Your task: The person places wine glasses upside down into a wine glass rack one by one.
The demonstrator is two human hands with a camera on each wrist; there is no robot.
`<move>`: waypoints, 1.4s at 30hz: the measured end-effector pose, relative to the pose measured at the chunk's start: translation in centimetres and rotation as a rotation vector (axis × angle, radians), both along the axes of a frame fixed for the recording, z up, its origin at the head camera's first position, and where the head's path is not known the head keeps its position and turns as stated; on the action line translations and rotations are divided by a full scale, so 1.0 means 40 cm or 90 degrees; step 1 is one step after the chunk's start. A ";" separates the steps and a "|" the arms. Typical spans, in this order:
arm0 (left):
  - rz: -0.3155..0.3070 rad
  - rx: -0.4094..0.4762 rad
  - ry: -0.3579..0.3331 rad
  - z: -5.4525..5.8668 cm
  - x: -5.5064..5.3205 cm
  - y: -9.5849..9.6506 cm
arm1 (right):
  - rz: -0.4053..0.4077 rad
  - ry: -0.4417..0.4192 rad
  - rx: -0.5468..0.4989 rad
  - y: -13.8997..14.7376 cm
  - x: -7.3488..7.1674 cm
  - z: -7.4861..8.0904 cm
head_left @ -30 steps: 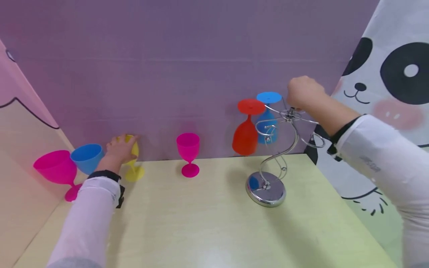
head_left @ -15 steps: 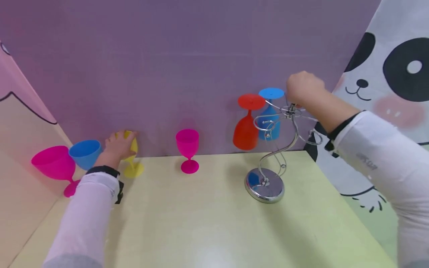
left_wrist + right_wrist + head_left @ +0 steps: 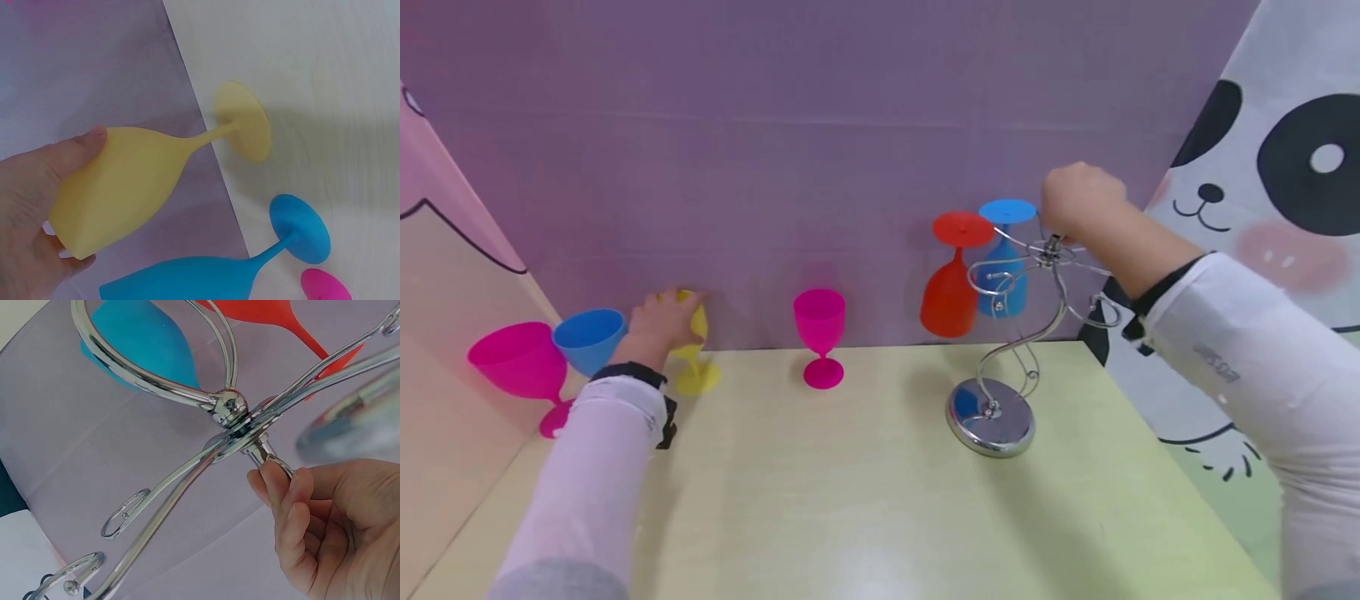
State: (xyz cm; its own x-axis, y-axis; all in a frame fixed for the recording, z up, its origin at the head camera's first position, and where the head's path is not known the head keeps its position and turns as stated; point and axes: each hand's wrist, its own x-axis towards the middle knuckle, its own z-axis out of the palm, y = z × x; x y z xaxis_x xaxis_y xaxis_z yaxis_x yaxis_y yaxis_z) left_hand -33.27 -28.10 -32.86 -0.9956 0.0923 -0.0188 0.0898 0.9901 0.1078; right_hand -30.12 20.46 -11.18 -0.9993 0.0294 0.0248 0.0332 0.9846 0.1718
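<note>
On the left, my left hand (image 3: 658,327) holds the bowl of a yellow goblet (image 3: 128,184), thumb on one side and fingers on the other in the left wrist view. The goblet's foot stands on the table. A blue goblet (image 3: 590,333) and a pink goblet (image 3: 520,360) stand close beside it. At the right, my right hand (image 3: 331,531) pinches the top handle of a chrome stemware rack (image 3: 1000,417). Two goblets hang upside down from the rack's arms, one red (image 3: 949,300) and one blue (image 3: 1006,275).
Another pink goblet (image 3: 820,321) stands upright between the hands near the back wall. The pale table (image 3: 850,492) meets a purple backdrop behind, with a panda-print sheet (image 3: 1225,283) at the right and a pink sheet at the left.
The head view has tilted slightly, so the scene sits a little higher. Both hands keep their holds, and the goblets and rack look unmoved.
</note>
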 end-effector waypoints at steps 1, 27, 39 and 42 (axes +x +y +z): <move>0.001 -0.003 -0.002 0.002 -0.001 -0.001 | -0.001 -0.002 0.001 0.000 -0.001 0.001; -0.002 -0.032 0.039 0.116 0.033 -0.030 | 0.033 0.010 0.000 0.035 0.001 0.001; 0.032 0.038 0.121 0.195 0.104 -0.022 | 0.062 0.051 -0.100 0.069 0.042 0.016; 0.046 0.070 0.153 0.203 0.128 -0.020 | 0.109 0.074 -0.136 0.083 0.055 0.013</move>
